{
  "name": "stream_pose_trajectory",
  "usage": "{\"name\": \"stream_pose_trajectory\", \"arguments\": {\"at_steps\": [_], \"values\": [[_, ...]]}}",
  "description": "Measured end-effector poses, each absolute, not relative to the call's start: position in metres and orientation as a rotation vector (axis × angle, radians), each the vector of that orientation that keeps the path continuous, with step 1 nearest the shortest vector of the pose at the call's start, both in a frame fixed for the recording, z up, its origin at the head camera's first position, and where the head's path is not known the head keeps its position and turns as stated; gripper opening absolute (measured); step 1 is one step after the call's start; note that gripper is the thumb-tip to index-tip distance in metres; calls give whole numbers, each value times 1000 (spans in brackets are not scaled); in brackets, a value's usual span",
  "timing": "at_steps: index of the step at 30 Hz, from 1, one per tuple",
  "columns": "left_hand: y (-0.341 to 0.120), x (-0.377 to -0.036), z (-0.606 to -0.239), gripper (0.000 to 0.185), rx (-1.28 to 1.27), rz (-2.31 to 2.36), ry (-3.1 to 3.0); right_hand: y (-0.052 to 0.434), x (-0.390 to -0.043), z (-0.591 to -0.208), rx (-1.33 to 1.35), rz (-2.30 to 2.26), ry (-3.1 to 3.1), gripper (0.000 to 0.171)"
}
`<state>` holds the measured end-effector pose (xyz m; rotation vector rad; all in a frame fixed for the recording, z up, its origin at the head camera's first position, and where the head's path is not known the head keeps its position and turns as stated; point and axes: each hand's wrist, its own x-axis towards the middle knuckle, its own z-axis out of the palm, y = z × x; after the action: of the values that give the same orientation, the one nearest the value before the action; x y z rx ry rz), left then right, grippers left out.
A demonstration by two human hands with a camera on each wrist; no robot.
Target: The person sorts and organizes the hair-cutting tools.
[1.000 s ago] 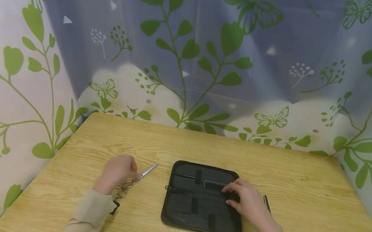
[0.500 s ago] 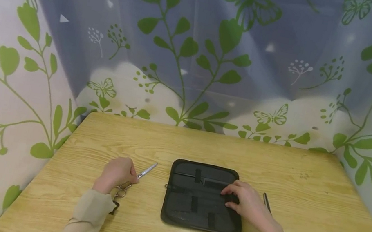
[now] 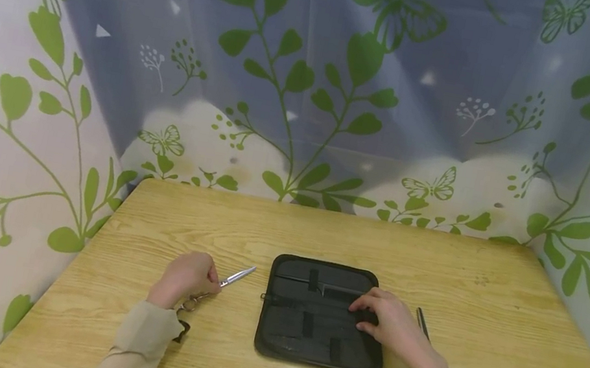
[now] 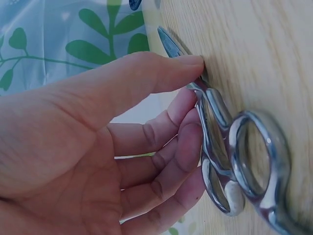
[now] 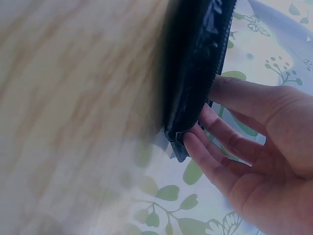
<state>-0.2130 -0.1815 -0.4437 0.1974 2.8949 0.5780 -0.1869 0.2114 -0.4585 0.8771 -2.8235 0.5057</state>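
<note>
Scissors swung rightward under left hand (right hand unmoved)

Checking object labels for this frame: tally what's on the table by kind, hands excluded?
Scissors: 1, silver, under the left hand
Black case: 1, lying open, right hand on it
Thin dark tool: 1, on the table right of the case, kind unclear
Total: 3
</note>
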Motion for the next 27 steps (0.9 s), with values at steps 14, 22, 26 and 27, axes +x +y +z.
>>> {"name": "stream_pose_trajectory", "arguments": {"at_steps": [14,22,26,27], "values": [[-186,-214,-441,18,271,668,2876,211,-186,-459,872,511,-2829,26],[-188,-217,-441,10,242,749,2791,212,-186,-458,869,524,-2853,23],[-189,-219,-441,8,256,816,2805,211,-186,-458,838,568,-2860,16],[-189,-220,-441,8,256,851,2805,211,-186,-458,834,576,-2858,15]]}}
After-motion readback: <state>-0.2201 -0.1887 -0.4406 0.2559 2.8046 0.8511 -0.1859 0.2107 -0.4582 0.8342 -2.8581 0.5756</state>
